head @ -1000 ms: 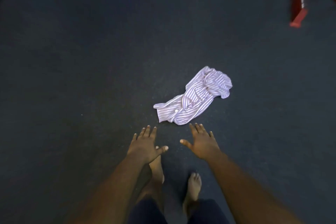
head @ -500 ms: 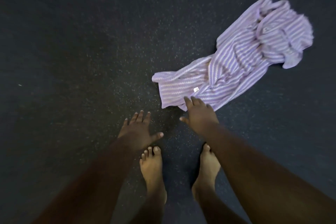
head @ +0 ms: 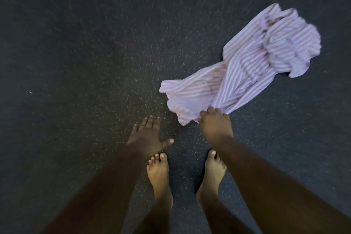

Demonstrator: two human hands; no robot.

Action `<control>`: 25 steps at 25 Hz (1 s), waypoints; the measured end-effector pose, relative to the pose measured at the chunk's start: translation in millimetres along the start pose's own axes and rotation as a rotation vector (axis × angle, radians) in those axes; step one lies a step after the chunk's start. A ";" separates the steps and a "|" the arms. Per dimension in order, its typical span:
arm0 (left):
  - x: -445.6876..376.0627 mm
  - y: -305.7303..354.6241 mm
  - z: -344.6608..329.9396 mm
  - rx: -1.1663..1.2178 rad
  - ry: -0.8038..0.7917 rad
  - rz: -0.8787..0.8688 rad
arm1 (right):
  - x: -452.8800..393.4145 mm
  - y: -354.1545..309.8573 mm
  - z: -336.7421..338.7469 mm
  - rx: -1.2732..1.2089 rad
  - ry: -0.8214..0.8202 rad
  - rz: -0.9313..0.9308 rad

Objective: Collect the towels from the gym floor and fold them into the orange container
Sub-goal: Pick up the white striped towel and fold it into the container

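A crumpled purple-and-white striped towel [head: 247, 70] lies on the dark speckled gym floor [head: 85, 62], stretched from the centre toward the upper right. My right hand [head: 214, 123] is closed on the towel's near edge, and the cloth there is bunched and lifted slightly. My left hand [head: 148, 133] hovers to the left of the towel, fingers spread, palm down, holding nothing and not touching the cloth. The orange container is not in view.
My two bare feet [head: 159, 173] stand on the floor just below my hands. A tiny pale speck [head: 30, 92] lies on the floor at the far left. Dark rubber floor surrounds the towel on all sides.
I have bent lower, so the towel looks larger. My right hand reached the near edge, closed on it and bunched it upward. The red frame at the top right left the view.
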State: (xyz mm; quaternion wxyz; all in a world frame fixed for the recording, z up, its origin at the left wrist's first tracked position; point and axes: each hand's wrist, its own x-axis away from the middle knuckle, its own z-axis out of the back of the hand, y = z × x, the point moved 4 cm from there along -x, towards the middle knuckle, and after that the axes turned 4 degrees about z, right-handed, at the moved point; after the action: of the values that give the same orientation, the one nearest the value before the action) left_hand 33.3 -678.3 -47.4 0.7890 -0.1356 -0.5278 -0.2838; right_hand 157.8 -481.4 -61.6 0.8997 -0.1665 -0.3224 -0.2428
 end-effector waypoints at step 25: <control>591.1 266.3 248.8 -0.862 0.343 -0.796 | 666.8 -35.5 348.4 -0.776 0.614 -1.128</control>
State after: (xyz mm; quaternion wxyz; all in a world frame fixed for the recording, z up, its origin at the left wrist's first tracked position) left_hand 169.2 -517.1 614.2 0.5702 -0.1872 -0.2410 -0.7627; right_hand 414.1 -571.6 640.9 0.5649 -0.2058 0.0153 -0.7989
